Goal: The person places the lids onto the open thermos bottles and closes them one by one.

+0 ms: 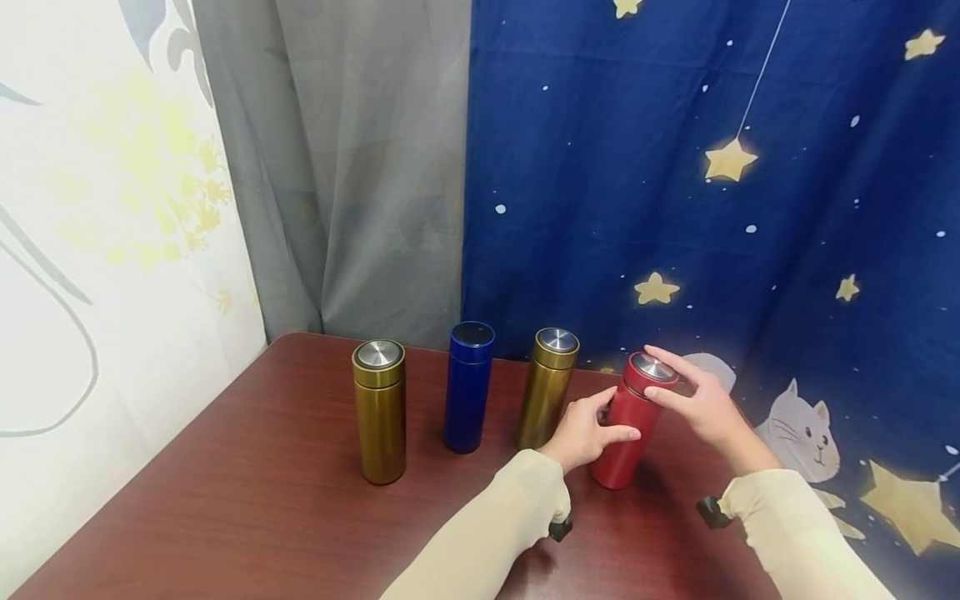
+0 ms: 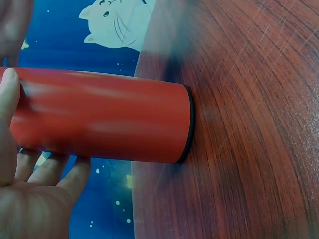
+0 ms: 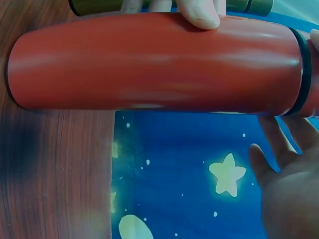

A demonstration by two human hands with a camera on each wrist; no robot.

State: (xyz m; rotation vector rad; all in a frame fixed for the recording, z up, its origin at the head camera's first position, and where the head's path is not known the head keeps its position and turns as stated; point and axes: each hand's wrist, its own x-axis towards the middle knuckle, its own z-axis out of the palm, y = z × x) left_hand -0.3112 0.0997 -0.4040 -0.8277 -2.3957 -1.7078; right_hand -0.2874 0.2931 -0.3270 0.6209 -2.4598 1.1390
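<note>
A red thermos [image 1: 621, 454] with a steel-topped lid [image 1: 640, 377] is upright at the right of the table in the head view. My left hand [image 1: 583, 432] grips its body from the left, thumb on the near side. On the lid, my right hand [image 1: 705, 408] holds the rim between thumb and fingers. A black band [image 3: 302, 72] shows between body and lid in the right wrist view. Fingers of the left hand [image 2: 42, 199] curl under the red body [image 2: 104, 117] in the left wrist view. Whether the base touches the table cannot be told.
Left of the red thermos stand a gold thermos [image 1: 546, 396], a blue thermos [image 1: 468, 396] and another gold thermos [image 1: 381, 425], all with lids on. The brown wooden table [image 1: 300, 533] ends at a blue star-printed curtain [image 1: 585, 208] and a grey curtain [image 1: 390, 183].
</note>
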